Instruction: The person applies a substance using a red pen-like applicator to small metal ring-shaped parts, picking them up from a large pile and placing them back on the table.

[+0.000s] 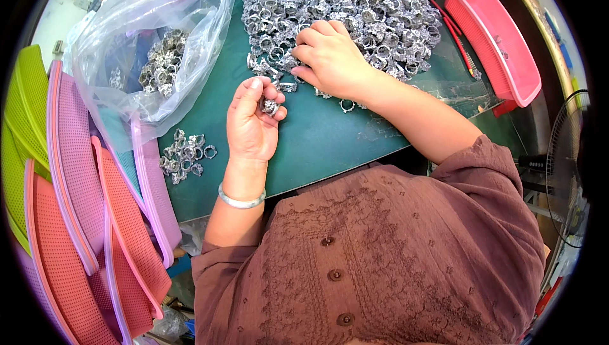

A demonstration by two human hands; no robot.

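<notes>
The rings point(342, 8) are silver-grey, the table point(330, 139) dark green, the shirt point(380, 262) brown with tonal embroidery, the tray point(476, 43) pink, the dotted baskets point(76, 167) lime, purple and coral.

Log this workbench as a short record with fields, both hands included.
Left hand: holds silver-coloured rings in curled fingers; count unclear
Right hand: at the near edge of the large ring pile; grip hidden
Small ring group: left of the left hand, on the green tabletop
Clear plastic bag: upper left, more rings inside
Pink plastic basket: right of the pile
Bracelet: pale, on left wrist
</notes>
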